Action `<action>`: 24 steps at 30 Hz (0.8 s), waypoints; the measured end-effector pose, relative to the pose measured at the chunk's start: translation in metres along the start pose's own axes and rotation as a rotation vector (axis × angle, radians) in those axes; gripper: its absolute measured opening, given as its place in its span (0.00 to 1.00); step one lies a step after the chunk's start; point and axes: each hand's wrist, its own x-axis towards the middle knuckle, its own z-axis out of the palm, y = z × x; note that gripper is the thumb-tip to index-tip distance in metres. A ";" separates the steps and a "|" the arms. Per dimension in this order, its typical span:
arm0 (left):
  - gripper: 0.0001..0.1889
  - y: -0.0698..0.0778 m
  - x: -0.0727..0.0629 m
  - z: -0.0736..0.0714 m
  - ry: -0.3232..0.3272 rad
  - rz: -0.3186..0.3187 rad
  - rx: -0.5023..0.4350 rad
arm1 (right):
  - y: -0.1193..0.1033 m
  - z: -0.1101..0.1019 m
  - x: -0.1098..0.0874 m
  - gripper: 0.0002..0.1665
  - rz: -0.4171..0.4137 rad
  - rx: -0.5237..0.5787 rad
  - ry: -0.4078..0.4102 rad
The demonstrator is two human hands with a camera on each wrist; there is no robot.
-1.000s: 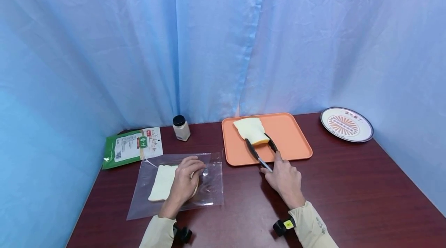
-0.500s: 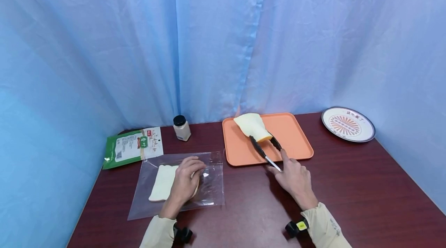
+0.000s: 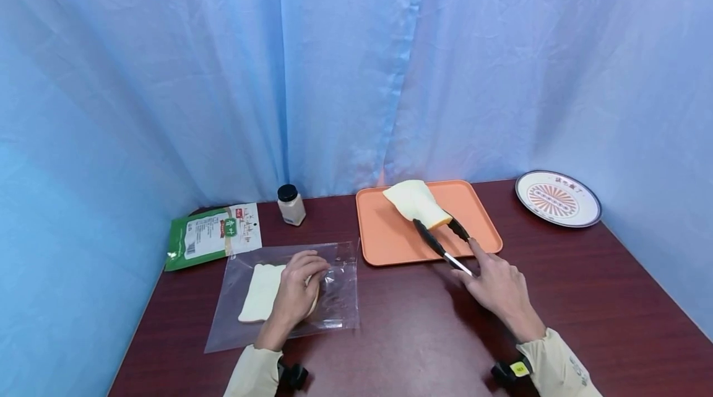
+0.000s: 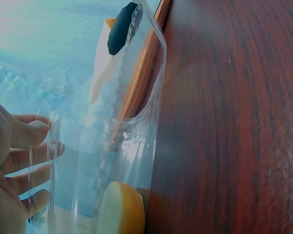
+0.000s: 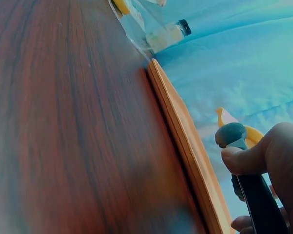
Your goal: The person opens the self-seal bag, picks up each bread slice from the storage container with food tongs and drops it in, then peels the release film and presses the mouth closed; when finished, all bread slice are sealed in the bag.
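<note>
My right hand (image 3: 498,288) grips a pair of black-tipped tongs (image 3: 459,265), thumb along the handle in the right wrist view. Between the tong tips is a bread slice (image 3: 414,199) with a yellow-brown crust, bent and tilted over the orange tray (image 3: 390,251). My left hand (image 3: 295,292) pinches the upper film of a clear plastic bag (image 4: 132,141) between thumb and fingers, holding it up off the table. Inside that bag lies another bread slice (image 3: 260,295), partly covered by my left hand.
A green and white seasoning packet (image 3: 211,236) lies at the left, touching the bag's corner. Behind stands a black-capped jar (image 3: 291,205). A patterned plate (image 3: 559,199) sits far right. Blue curtains (image 3: 345,75) enclose the dark red table (image 3: 401,335) at back and sides.
My right hand has moved to the right with the tongs, and the bread slice in them has shifted right and bent more. My left hand has stayed at the bag.
</note>
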 end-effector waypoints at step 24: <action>0.07 -0.003 0.000 0.001 -0.003 0.004 0.002 | 0.054 -0.019 -0.039 0.47 -0.260 0.012 0.137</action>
